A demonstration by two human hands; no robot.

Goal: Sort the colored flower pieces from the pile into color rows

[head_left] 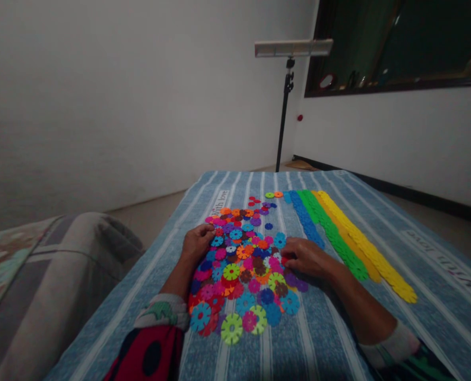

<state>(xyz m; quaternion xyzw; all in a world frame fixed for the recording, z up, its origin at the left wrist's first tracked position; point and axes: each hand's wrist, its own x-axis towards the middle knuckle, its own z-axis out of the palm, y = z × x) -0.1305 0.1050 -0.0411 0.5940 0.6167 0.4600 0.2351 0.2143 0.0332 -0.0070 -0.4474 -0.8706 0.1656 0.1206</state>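
Note:
A heap of notched plastic snowflake discs (pixel 244 252) in many colours lies spread on the striped cloth. At the heap's left edge is my left hand (pixel 198 242), fingers curled down among the discs; what they pinch, if anything, is hidden. My right hand (pixel 305 256) is over the heap's right side, its thumb and fingers closed around a red disc (pixel 285 261), which shows only in part. Overlapping discs form long rows to the right: blue (pixel 306 219), green (pixel 334 238), orange (pixel 352 244) and yellow (pixel 366 243).
The blue striped cloth (pixel 172 254) covers the table. A lime disc (pixel 269 195) and an orange disc (pixel 279 194) lie near its far side. Beyond stands a light panel (pixel 293 48) on a black stand (pixel 283 121). At left is a grey draped cover (pixel 69 264).

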